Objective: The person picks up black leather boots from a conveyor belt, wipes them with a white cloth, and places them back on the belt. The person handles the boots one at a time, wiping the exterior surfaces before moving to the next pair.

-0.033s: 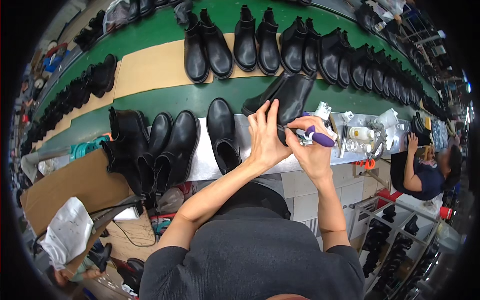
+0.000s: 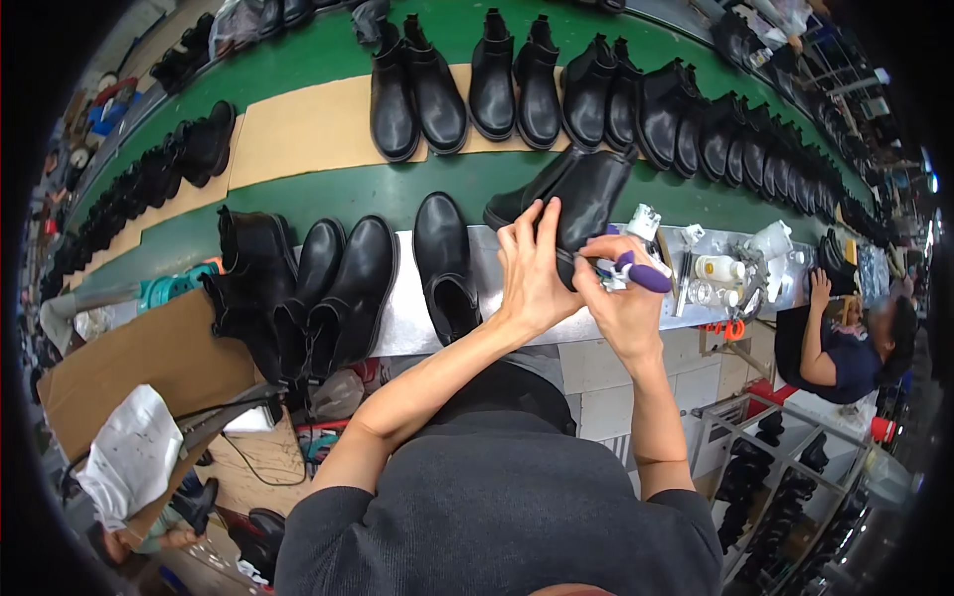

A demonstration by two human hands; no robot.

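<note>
A black ankle boot [image 2: 588, 204] lies tilted over the edge between the green bench and a metal strip. My left hand [image 2: 532, 283] grips its near end, with two fingers stretched along the upper. In my right hand [image 2: 621, 308] is a small tool with a purple handle [image 2: 646, 275]; its working tip is hidden among the fingers. The right fingertips meet the sole edge close to the left hand. Just left of my hands a single black boot [image 2: 441, 233] stands with its opening toward me.
Several pairs of black boots [image 2: 492, 84] line cardboard on the green bench [image 2: 328, 184]. Left of me stand more boots [image 2: 363, 268]. Small bottles [image 2: 717, 268] and orange-handled scissors [image 2: 733, 329] are at the right. A co-worker [image 2: 845, 343] sits farther right, near a metal rack [image 2: 785, 467].
The whole view has shifted very slightly. Both hands keep their place on the boot, and the purple-handled tool is still in the right one.
</note>
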